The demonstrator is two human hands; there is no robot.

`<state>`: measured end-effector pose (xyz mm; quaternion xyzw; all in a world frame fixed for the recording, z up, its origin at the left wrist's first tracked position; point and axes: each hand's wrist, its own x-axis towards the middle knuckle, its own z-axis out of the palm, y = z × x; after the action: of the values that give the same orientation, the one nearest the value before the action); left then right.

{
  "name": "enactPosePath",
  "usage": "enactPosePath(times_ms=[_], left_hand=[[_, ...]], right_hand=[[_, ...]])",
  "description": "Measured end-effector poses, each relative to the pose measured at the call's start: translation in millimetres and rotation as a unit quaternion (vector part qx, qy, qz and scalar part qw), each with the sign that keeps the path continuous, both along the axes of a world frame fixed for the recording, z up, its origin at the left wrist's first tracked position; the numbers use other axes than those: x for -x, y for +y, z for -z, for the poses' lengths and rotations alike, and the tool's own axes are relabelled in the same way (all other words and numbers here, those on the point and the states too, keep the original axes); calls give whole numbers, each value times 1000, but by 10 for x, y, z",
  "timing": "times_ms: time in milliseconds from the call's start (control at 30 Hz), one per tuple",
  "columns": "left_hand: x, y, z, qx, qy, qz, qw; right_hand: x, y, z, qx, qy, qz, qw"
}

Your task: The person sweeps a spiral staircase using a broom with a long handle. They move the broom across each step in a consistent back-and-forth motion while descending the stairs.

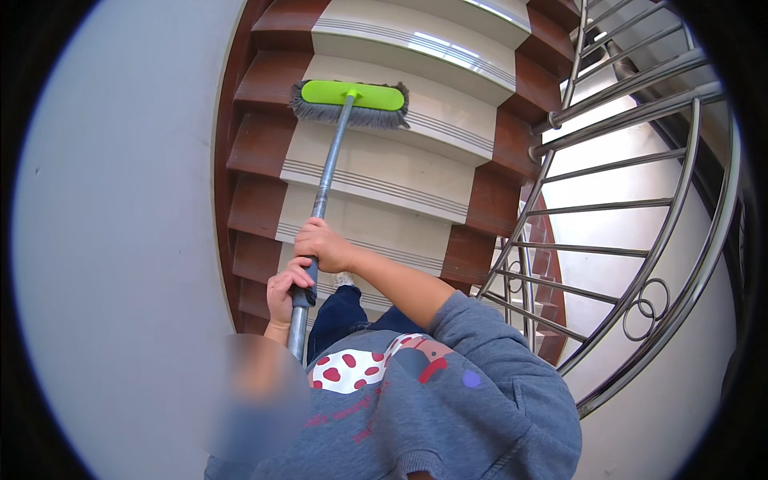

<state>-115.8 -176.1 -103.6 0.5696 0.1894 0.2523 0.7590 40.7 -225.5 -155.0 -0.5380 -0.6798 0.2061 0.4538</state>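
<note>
A long metal pole point(335, 147) runs up from my body to a dust mop head point(354, 96) with a bright green plate and a grey fringe. The mop head lies across a stair tread, its fringe reaching the striped step edge. My right hand point(322, 244) grips the pole just above a dark grey sleeve point(305, 294). Directly below it, my left hand point(288, 289) is wrapped around that sleeve. The pole's lower end passes out of sight by my sweatshirt, and a blurred patch covers part of my left forearm.
Cream and dark red stairs point(384, 157) rise ahead, with grooved strips along their edges. A plain pale wall point(120, 228) stands close on the left. On the right, a stainless steel railing point(600, 207) curves around the stairwell. My shoe point(344, 279) rests on a step.
</note>
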Motion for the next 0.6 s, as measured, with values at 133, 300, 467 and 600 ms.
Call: enactPosePath(times_ms=[133,300,467,600], left_hand=[[-27,160,44,-12,5,39,999],[-461,-126,291,63,-33,168,983],[-1000,-406,519,116,-23,288,950],[-993,-419,455,142,-2,256,956]], right_hand=[[56,23,71,-31,-12,65,997],[-241,-626,89,22,-65,185,980],[-579,-1136,98,64,-108,267,956],[-669,-1109,124,84,-87,221,968]])
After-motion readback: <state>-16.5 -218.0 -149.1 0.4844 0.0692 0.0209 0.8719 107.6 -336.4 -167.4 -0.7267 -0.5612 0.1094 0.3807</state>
